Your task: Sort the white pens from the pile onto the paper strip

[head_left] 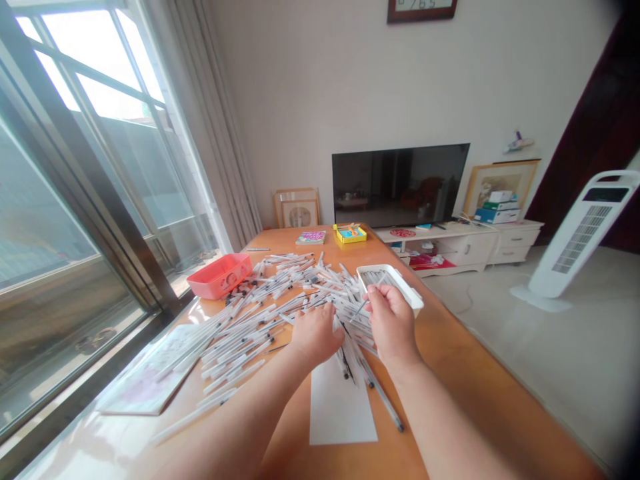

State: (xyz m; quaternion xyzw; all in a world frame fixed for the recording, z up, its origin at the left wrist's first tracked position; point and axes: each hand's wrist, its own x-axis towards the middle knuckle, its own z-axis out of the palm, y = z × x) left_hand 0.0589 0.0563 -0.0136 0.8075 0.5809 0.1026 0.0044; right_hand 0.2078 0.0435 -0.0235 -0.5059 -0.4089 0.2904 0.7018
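My left hand (317, 333) rests palm-down on a spread heap of ballpoint pens (250, 333), thumb apart from the bent fingers; its fingertips are partly hidden. In my right hand (393, 323) a thin pen (359, 310) is pinched between thumb and fingers, slanting down to the left. This hand is at the near edge of a white plastic box (411, 292), which holds grey-looking pens or refills laid side by side. Under the near pens lies a white sheet of paper (343, 413). The pens have clear or white barrels, many with black ends.
A red plastic basket (220, 277) stands left, by the window. Nearer me lies a booklet (150, 373) with pens across it. At the table's far end are a yellow box (351, 235) and a colourful book (311, 238). Beyond are a television (400, 183) and a white tower fan (575, 240).
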